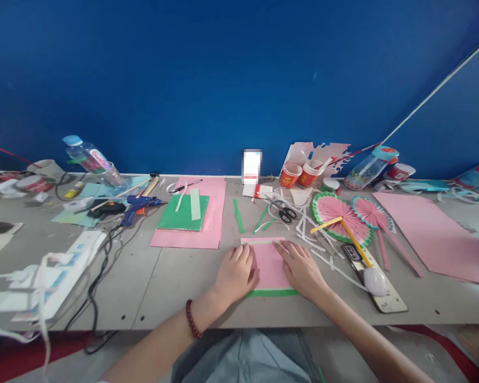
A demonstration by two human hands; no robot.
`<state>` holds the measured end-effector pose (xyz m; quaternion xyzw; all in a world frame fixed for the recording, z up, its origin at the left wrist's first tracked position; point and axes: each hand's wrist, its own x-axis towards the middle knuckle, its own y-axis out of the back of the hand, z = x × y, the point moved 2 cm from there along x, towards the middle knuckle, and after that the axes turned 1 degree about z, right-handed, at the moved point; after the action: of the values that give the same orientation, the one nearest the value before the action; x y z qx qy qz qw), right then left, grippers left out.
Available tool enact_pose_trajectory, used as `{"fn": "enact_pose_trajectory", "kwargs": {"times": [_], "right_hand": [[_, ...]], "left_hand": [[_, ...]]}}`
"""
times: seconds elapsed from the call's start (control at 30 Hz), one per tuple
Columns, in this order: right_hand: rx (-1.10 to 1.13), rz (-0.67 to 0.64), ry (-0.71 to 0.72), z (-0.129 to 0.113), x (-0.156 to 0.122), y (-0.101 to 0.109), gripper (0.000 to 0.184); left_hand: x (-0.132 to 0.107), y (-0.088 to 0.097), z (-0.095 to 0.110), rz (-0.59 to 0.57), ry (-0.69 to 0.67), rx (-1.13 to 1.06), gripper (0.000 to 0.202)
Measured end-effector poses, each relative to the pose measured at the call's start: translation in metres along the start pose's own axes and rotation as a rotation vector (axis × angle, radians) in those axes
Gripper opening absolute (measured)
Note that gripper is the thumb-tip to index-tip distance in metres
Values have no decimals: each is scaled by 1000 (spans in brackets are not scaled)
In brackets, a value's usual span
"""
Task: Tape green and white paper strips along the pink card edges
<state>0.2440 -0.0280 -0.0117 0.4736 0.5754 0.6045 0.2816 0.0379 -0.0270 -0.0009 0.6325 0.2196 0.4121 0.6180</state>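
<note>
A sheet of pink paper (268,266) lies on the grey table in front of me. A green strip (273,292) runs along its near edge, and a pale green strip (263,242) lies along the far edge. My left hand (234,270) rests on the paper's left side with fingers stretched toward the far edge. On the right side, my right hand (302,266) presses down with its fingers spread near the far corner. Neither hand grips anything; both are open. The paper's side edges are partly hidden under my hands.
Loose green strips (238,216), black scissors (287,214) and white paper scraps lie beyond the paper. Watermelon-patterned paper fans (335,213) and a phone (389,292) are at right. A green paper pack (183,219), a blue glue gun (138,207) and a power strip (69,276) are left.
</note>
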Motion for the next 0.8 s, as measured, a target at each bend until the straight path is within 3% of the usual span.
{"fn": "enact_pose_trajectory", "kwargs": {"times": [0.17, 0.43, 0.63, 0.8], "right_hand": [[-49, -4, -21, -9, 6, 7, 46], [22, 87, -84, -5, -1, -9, 44], [70, 107, -103, -6, -2, -10, 43], [105, 116, -102, -6, -3, -8, 44]], "left_hand": [[-1, -2, 1, 42, -9, 20, 41], [-4, -5, 0, 81, 41, 15, 44], [-3, -5, -3, 74, 99, 1, 42], [9, 10, -22, 29, 144, -64, 20]]}}
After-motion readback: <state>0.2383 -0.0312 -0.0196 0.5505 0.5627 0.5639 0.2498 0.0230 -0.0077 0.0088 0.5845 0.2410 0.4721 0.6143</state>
